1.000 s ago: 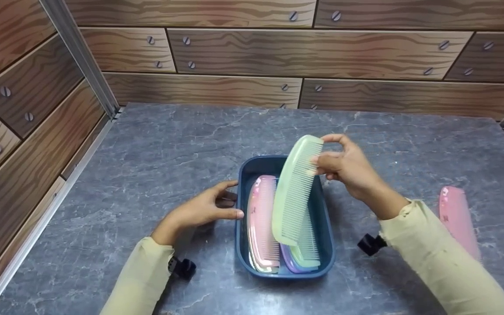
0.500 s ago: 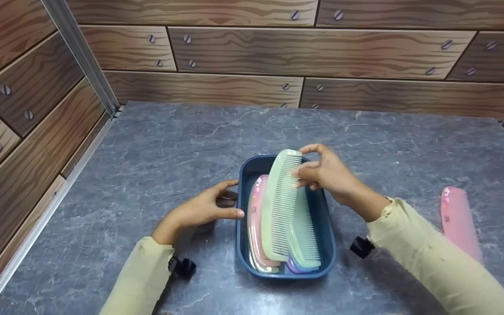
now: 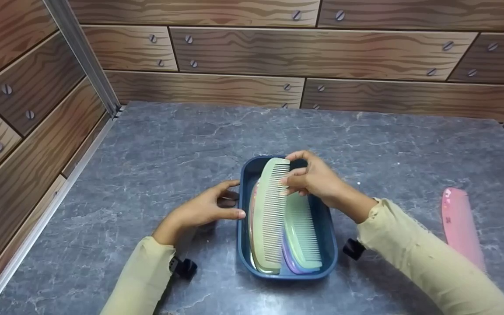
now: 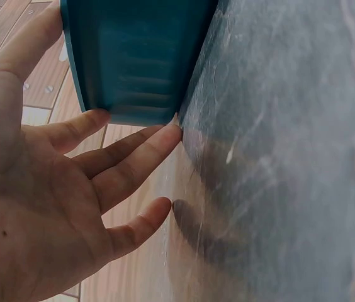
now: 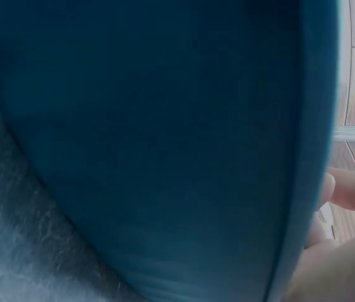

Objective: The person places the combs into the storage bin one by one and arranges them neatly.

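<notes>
My right hand pinches a pale green comb near its far end, teeth facing right. The comb lies over the left side of a blue bin, above a pink comb that it mostly covers. On the bin's right side, another green comb rests on a purple comb. My left hand touches the bin's left wall with its fingers spread, as the left wrist view also shows around the bin wall. In the right wrist view the bin wall hides most of the right hand.
A pink comb lies on the grey marbled table at the right, partly behind the right sleeve. Wood-patterned walls stand behind and to the left of the table.
My right hand has moved left and down, bringing the green comb from above the bin's middle onto its left side over the pink comb. The left hand has stayed at the bin.
</notes>
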A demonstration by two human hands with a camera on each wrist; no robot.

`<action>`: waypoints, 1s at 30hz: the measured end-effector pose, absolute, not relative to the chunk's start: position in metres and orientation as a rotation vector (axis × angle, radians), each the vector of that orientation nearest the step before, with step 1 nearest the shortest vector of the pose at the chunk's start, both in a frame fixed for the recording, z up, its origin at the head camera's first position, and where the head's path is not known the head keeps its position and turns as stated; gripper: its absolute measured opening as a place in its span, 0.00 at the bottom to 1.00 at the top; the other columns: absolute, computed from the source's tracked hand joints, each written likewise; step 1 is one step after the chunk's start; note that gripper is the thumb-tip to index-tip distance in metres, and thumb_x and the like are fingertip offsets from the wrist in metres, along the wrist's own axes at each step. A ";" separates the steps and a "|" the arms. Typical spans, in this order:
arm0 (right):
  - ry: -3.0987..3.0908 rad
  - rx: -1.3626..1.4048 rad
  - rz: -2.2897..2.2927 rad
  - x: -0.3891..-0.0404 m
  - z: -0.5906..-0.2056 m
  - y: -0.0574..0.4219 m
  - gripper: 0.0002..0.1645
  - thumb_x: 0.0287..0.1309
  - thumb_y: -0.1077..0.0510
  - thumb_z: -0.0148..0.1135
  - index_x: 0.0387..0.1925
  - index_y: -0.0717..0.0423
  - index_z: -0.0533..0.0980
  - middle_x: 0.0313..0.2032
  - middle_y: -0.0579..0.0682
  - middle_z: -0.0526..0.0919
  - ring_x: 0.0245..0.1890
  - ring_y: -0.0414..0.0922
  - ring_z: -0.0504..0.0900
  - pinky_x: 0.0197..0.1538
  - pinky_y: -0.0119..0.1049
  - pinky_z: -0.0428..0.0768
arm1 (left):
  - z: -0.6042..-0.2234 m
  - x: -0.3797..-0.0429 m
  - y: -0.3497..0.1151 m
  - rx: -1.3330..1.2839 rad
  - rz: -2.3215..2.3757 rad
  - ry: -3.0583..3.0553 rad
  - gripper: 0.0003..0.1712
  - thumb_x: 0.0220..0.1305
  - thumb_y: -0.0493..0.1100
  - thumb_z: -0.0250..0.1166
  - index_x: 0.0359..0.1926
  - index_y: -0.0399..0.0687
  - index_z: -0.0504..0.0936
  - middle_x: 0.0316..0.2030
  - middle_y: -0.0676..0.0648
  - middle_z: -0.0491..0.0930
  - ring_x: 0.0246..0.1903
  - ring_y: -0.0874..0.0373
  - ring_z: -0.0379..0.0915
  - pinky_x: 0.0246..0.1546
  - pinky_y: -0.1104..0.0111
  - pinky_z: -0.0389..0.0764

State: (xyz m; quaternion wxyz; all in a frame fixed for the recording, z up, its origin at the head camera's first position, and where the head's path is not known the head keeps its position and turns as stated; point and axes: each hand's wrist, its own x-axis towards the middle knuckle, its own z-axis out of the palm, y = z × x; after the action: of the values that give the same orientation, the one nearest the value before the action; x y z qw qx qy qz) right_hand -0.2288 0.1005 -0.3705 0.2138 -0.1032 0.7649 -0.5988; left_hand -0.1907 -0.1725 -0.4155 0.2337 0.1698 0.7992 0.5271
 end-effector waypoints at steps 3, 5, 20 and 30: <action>2.117 -0.298 -1.650 -0.231 -0.372 0.100 0.33 0.57 0.66 0.60 0.61 0.62 0.57 0.28 0.43 0.85 0.23 0.38 0.83 0.25 0.28 0.69 | -0.414 -0.190 -0.173 0.466 1.447 2.196 0.50 0.59 0.52 0.69 0.75 0.47 0.52 0.65 0.33 0.66 0.65 0.40 0.65 0.65 0.53 0.70; 2.119 -0.307 -1.635 -0.232 -0.373 0.099 0.32 0.56 0.66 0.60 0.60 0.62 0.58 0.27 0.43 0.84 0.23 0.38 0.83 0.25 0.28 0.69 | -0.414 -0.190 -0.173 0.460 1.442 2.196 0.51 0.59 0.53 0.69 0.75 0.48 0.51 0.66 0.34 0.66 0.66 0.40 0.65 0.65 0.53 0.70; 2.245 -0.390 -1.504 -0.237 -0.376 0.094 0.27 0.58 0.66 0.61 0.58 0.64 0.63 0.28 0.45 0.78 0.21 0.39 0.80 0.22 0.28 0.66 | -0.416 -0.191 -0.173 0.427 1.431 2.178 0.52 0.58 0.55 0.69 0.76 0.50 0.49 0.66 0.35 0.64 0.66 0.41 0.64 0.63 0.52 0.73; 2.468 -0.516 -1.363 -0.242 -0.380 0.089 0.26 0.53 0.66 0.68 0.52 0.67 0.69 0.26 0.47 0.75 0.22 0.39 0.69 0.23 0.28 0.65 | -0.415 -0.190 -0.173 0.419 1.429 2.188 0.53 0.58 0.55 0.70 0.76 0.51 0.49 0.67 0.36 0.64 0.66 0.42 0.64 0.64 0.52 0.72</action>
State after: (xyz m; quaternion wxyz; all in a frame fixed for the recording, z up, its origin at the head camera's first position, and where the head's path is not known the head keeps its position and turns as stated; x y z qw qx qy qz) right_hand -0.2423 0.0895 -0.3796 0.1371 -0.1782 0.8530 -0.4711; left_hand -0.1904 -0.1734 -0.4146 0.2451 0.1536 0.8014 0.5235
